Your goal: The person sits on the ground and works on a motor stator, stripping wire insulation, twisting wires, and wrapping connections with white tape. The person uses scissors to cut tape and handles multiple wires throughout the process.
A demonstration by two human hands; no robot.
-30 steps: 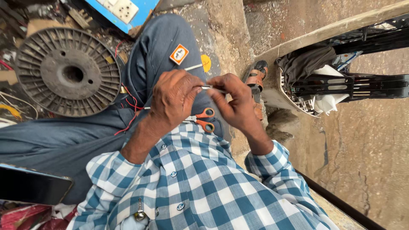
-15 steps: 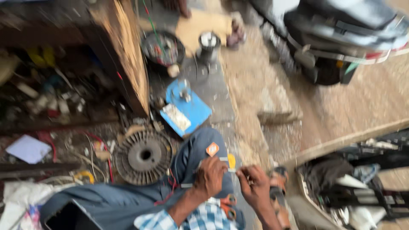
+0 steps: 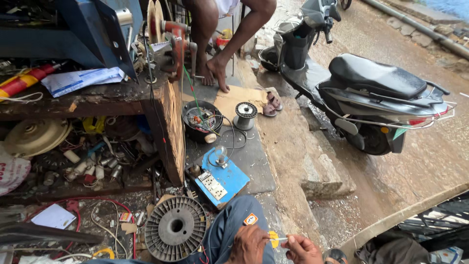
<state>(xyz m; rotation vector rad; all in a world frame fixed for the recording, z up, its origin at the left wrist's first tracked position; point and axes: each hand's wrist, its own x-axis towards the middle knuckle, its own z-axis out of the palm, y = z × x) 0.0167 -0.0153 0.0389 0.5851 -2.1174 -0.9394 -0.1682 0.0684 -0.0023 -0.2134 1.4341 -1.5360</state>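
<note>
At the bottom edge of the view, over a knee in blue trousers (image 3: 229,230), the left hand (image 3: 249,244) and right hand (image 3: 302,248) meet around a thin metal rod (image 3: 281,239) with a yellow piece on it; the right hand's grip is pinched on the rod's near end, and the left hand's fingers are curled at the other end, though whether they actually clamp it cannot be told. The rod sits between the two hands, above the lap. Just left of the knee a grey ribbed spool (image 3: 175,227) lies flat on the floor among loose wires. Beyond it a blue switch box (image 3: 220,178) with a bulb rests on the grey slab, then a black motor housing (image 3: 201,121) and a small wire reel (image 3: 244,115). To the left stands a cluttered wooden tabletop (image 3: 97,98). Farther off are another person's bare legs (image 3: 215,49) and a parked scooter (image 3: 361,93). The rod looks thin and held only at the fingertips, so it could slip and vanish into the floor clutter; the trailing wires by the knee could snag a sleeve.
</note>
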